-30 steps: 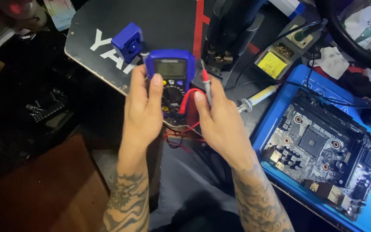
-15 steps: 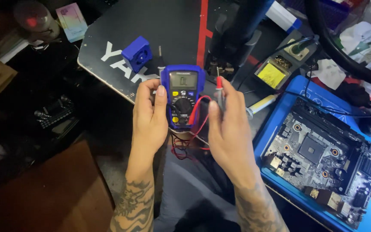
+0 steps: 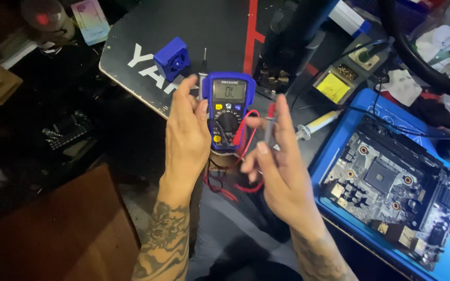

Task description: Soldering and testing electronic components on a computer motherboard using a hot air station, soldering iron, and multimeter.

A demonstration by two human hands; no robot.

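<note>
A blue handheld multimeter (image 3: 228, 109) with a lit grey display is held upright in front of me, over the edge of a dark desk. My left hand (image 3: 187, 138) grips its left side, thumb near the dial. My right hand (image 3: 279, 171) sits just right of it, fingers pinched on a thin red-tipped test probe (image 3: 270, 120). Red and black leads (image 3: 233, 179) loop down below the meter between my wrists.
A black circuit board (image 3: 391, 190) lies on a blue mat (image 3: 334, 151) at right. A syringe (image 3: 319, 125) and a yellow-topped box (image 3: 334, 86) lie behind it. A small blue block (image 3: 172, 58) sits on the dark desk mat (image 3: 183, 26). A brown surface (image 3: 53, 234) is lower left.
The view has shifted, so the meter and hands sit a little further right and lower. My right hand has drawn slightly away from the meter with the probe.
</note>
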